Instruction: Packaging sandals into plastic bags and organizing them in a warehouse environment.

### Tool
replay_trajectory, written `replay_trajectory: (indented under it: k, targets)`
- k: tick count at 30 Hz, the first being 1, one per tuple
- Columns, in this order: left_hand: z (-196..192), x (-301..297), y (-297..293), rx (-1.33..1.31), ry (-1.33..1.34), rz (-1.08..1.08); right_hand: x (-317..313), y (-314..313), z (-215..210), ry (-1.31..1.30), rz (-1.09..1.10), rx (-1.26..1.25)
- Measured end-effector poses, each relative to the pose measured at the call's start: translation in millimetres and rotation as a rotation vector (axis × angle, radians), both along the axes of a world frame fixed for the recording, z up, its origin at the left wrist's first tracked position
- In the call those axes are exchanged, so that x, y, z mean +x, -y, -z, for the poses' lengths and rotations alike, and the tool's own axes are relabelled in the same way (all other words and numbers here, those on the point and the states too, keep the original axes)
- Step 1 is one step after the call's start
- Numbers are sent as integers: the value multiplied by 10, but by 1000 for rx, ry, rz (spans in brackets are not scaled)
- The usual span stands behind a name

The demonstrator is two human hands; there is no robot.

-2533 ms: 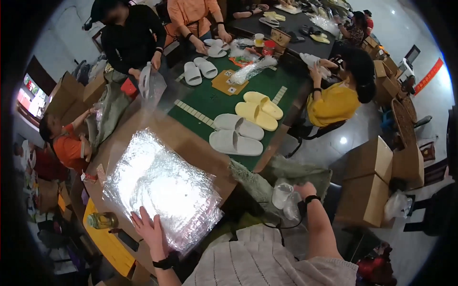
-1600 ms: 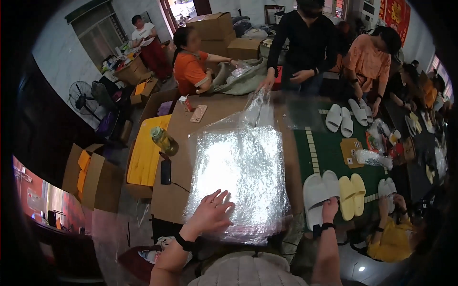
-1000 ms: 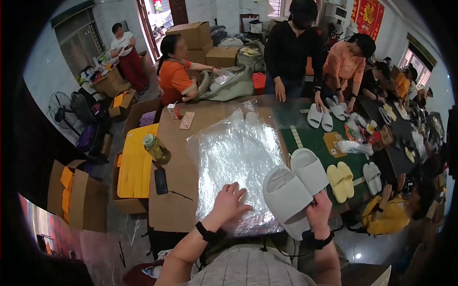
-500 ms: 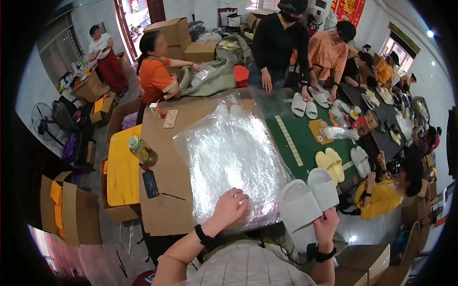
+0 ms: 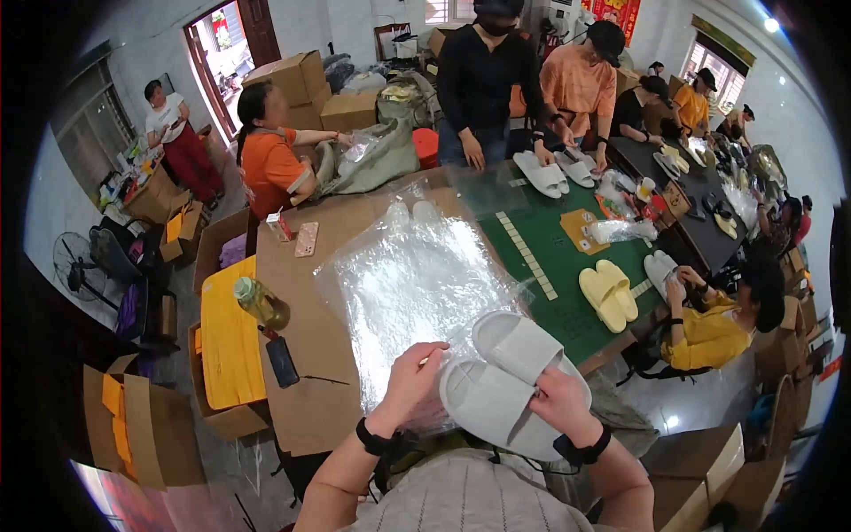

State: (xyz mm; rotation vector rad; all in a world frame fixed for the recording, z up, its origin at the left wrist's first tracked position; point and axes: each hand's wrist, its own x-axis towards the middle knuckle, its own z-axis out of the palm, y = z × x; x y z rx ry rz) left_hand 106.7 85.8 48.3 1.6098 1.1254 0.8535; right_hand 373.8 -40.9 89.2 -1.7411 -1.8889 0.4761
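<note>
My right hand (image 5: 564,408) grips a pair of pale grey slide slippers (image 5: 487,401) by their straps, tilted over the near edge of the table. Close to the toes of the slippers, my left hand (image 5: 412,377) has thumb and fingers pinched together on the edge of a clear plastic bag (image 5: 417,293). That bag lies on top of a shiny flat stack of clear bags. Part of the stack is hidden behind the slippers and my left hand.
Cardboard (image 5: 310,390) covers the table's left part, with a bottle (image 5: 261,303) and a black phone (image 5: 282,362). Yellow slippers (image 5: 608,295) sit on the green mat (image 5: 532,239). Co-workers handle slippers at the far side and right. Open cartons (image 5: 146,434) stand left.
The slippers in my right hand have moved left over the bags' near edge. My left hand has risen slightly and its fingers have pinched the bag. The co-worker in yellow now handles grey slippers.
</note>
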Motion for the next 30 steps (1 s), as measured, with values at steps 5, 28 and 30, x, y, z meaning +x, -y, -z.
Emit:
replay_trajectory:
  k: [5, 28, 30]
  targets:
    - [-334, -5, 147, 238, -114, 52, -51, -92, 43, 35, -29, 12]
    - [-646, -182, 532, 540, 28, 370, -1186, -1828, 415, -128, 101, 165]
    - [-611, -220, 530, 564, 12, 351, -1263, -2040, 543, -1, 230, 221]
